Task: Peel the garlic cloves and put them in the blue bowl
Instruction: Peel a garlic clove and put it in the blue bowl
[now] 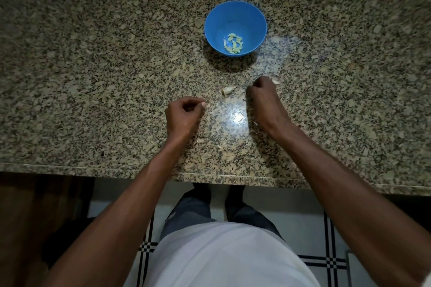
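The blue bowl (pixel 235 14) stands on the granite counter (pixel 93 77), beyond both hands, with several peeled cloves (pixel 234 44) in its bottom. One unpeeled garlic clove (pixel 228 90) lies on the counter between my hands. A second clove (pixel 276 81) lies just right of my right hand (pixel 264 100). That hand's fingers curl down towards the counter, and what is under them is hidden. My left hand (pixel 184 114) hovers low, its fingers curled with the thumb tip against the index finger. I see nothing held in it.
Pale scraps of garlic skin (pixel 227 155) lie on the counter near its front edge (pixel 210 176), between my forearms. A bright light reflection (pixel 238 117) sits between my hands. A dark backsplash rises behind the counter.
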### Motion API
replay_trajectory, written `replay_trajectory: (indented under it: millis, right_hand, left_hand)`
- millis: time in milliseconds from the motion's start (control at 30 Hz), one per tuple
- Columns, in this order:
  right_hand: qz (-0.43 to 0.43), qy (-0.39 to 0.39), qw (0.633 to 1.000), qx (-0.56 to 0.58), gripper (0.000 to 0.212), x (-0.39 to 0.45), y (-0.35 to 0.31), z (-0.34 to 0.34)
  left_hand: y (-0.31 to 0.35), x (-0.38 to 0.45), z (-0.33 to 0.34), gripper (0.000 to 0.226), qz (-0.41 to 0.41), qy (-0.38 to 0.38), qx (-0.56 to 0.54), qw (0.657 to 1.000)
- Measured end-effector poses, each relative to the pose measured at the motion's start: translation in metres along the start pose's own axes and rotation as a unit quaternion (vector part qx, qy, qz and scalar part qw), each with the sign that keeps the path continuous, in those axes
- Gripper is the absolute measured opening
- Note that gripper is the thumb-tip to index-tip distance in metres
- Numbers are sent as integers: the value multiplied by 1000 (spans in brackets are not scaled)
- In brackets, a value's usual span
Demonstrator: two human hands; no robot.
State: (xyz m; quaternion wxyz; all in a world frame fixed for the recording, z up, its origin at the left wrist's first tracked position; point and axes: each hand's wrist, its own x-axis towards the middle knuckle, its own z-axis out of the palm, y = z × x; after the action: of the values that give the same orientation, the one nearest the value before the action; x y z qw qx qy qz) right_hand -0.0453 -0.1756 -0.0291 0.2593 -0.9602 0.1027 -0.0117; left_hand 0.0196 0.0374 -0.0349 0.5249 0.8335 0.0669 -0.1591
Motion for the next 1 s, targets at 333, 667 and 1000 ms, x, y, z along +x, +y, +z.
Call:
replay_trajectory:
  millis: [333,667,1000]
  right_hand:
    - [23,28,995,94,30,-2,-39,9]
    - [-21,-14,999,29,18,38,-22,7]
    - [-46,9,999,2,27,54,-39,-2]
  left_hand:
    - [-20,8,-15,18,3,30,9,1000]
    - [-11,1,-14,16,-2,16,0,1000]
    - [-9,5,-12,20,20,17,29,999]
